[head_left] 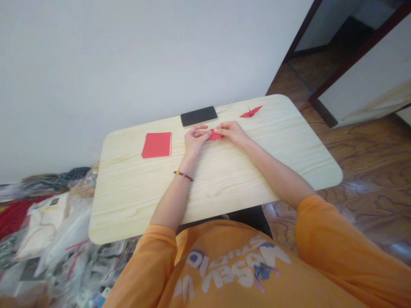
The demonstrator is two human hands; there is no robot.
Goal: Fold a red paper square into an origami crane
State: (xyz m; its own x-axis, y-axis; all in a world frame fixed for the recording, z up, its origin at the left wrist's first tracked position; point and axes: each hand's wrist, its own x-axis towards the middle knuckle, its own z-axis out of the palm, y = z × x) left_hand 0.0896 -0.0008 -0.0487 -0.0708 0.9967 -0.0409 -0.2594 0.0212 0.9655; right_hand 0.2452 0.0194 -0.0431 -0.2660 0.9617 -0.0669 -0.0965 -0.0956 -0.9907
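A small folded piece of red paper (pixel 214 135) lies on the light wooden table (pixel 224 179), pinched from both sides. My left hand (pixel 194 140) grips its left end with curled fingers. My right hand (pixel 231 131) grips its right end, fingertips pressed on the fold. A beaded bracelet sits on my left wrist. To the left lies a stack of red square paper (pixel 157 145). A finished red paper crane (pixel 251 113) rests at the table's far right.
A black phone (pixel 199 116) lies face up at the table's far edge, a white cable beside it. Bags and cloth are piled on the floor at left. A white wall stands behind; a doorway and wood floor are at right.
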